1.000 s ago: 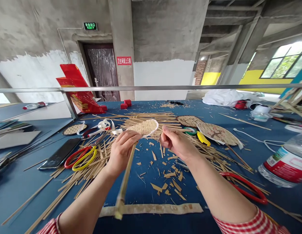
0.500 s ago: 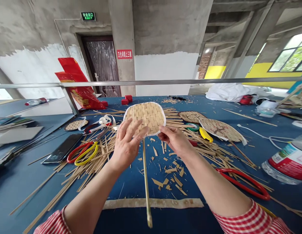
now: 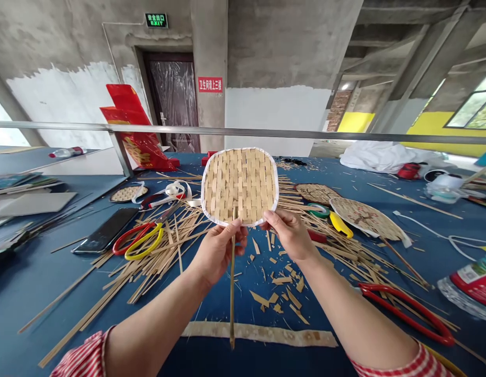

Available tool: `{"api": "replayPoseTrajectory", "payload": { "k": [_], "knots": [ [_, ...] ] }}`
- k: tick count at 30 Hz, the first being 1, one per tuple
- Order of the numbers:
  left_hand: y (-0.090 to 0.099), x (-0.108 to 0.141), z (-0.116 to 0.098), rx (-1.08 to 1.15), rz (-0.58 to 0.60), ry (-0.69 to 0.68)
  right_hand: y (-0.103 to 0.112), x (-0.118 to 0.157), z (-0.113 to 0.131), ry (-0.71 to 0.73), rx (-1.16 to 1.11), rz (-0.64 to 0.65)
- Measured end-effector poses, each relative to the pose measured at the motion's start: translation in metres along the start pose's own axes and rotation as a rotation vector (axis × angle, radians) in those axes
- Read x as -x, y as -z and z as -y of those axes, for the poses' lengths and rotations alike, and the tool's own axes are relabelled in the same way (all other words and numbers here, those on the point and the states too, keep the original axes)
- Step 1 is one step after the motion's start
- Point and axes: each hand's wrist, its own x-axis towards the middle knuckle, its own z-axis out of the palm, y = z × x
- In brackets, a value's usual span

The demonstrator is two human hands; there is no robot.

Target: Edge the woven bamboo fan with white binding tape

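Note:
A woven bamboo fan point(image 3: 240, 180) with a white bound edge is held upright over the table. Its thin stick handle point(image 3: 232, 293) hangs down from the lower middle. My left hand point(image 3: 223, 246) pinches the fan where the stick meets the lower edge, thumb in front. At the lower right edge, my right hand point(image 3: 290, 230) grips the white border between thumb and fingers. The fingers behind the fan are partly hidden.
Bamboo strips point(image 3: 160, 256) and scraps point(image 3: 282, 283) litter the blue table point(image 3: 140, 324). Red-and-yellow scissors point(image 3: 138, 241) and a phone point(image 3: 105, 230) lie left. More fans point(image 3: 368, 217), red-handled scissors point(image 3: 407, 314) and a bottle point(image 3: 472, 283) are right. A rail point(image 3: 266, 133) crosses behind.
My left hand has moved from its spread position across the fan's face down to the handle joint and closed. The fan is raised and faces the camera more squarely. My right hand keeps its hold.

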Motion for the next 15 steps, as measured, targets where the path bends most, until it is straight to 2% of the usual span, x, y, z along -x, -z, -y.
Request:
{"api": "replayPoseTrajectory", "payload": {
  "k": [5,9,15],
  "knots": [
    [0.0,-0.001,-0.001,-0.013,-0.108,-0.071,-0.007,0.002,0.005,-0.056,0.07,0.074],
    [-0.003,0.0,-0.001,-0.101,-0.09,-0.1,-0.009,0.002,0.003,-0.098,0.119,0.064],
    [-0.005,0.002,-0.001,-0.11,-0.071,-0.061,-0.014,0.002,-0.002,-0.199,-0.1,0.028]
  ]
}}
